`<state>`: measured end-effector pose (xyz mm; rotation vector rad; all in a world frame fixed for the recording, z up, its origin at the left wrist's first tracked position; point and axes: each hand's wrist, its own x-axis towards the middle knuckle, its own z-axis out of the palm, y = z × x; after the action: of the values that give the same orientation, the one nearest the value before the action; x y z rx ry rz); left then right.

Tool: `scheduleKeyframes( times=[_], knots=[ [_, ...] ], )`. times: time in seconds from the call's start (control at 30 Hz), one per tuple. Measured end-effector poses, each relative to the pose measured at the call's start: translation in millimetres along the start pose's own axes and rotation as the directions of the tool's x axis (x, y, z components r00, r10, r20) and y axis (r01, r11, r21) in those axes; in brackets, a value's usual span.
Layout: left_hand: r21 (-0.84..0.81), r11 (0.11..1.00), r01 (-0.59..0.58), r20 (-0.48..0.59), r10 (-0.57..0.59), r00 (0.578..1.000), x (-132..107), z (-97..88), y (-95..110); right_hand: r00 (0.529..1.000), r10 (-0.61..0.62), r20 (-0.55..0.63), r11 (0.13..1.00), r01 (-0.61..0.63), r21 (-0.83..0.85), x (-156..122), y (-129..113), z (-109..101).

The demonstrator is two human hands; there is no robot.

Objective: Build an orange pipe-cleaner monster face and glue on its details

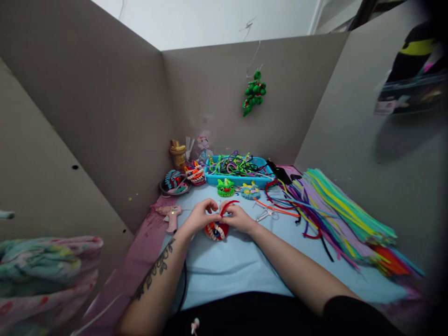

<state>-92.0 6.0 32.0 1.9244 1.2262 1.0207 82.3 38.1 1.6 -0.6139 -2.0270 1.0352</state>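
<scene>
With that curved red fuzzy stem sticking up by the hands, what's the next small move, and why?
I'd probably bend the curved red fuzzy stem down toward the red, orange and cream braided piece: its tip sticks up free, while the left hand and right hand meet near its lower end.

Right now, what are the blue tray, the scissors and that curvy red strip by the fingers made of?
Blue tray: probably plastic, smooth and a little shiny, in one even colour. Scissors: likely metal, because they look silvery grey. Red strip: seems to be a pipe cleaner, matte and velvety like soft fibre; any wire inside is hidden.
</scene>
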Motion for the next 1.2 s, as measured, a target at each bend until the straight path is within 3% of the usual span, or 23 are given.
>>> scheduleKeyframes(
  times=[0.17,0.37,0.63,0.8,0.9,1.0,1.1,1.2],
  knots=[
    [-0.036,0.997,0.073,0.009,-0.073,0.997,-10,-6.1,0,0.999,-0.012,-0.050,0.995,0.007,-0.102,-1,0,0],
    [0.018,1.000,0.020,-0.055,-0.019,0.998,-18,-1.3,-3,0.998,-0.032,-0.053,0.991,0.025,-0.134,-3,-3,-2],
    [0.020,1.000,-0.013,-0.054,0.014,0.998,-18,5.2,2,0.988,0.078,-0.132,0.942,-0.116,-0.316,-7,-18,12],
    [-0.049,0.996,0.076,-0.111,-0.081,0.990,-20,-5.1,4,0.984,0.102,-0.146,0.965,-0.134,-0.224,-1,-23,-3],
    [-0.152,0.980,0.127,-0.181,-0.154,0.971,-21,-5.5,3,0.989,0.099,-0.108,0.968,-0.121,-0.220,7,-27,-18],
    [-0.368,0.910,0.192,-0.082,-0.238,0.968,-22,4.6,1,0.988,0.125,-0.092,0.974,-0.140,-0.180,14,-32,-24],
    [-0.534,0.792,0.294,-0.021,-0.360,0.933,-23,18.4,0,0.985,0.136,-0.109,0.981,-0.149,-0.122,19,-34,-21],
    [-0.645,0.710,0.281,-0.001,-0.369,0.929,-25,26.7,1,0.981,0.151,-0.117,0.985,-0.160,-0.065,20,-34,-17]
  ],
)
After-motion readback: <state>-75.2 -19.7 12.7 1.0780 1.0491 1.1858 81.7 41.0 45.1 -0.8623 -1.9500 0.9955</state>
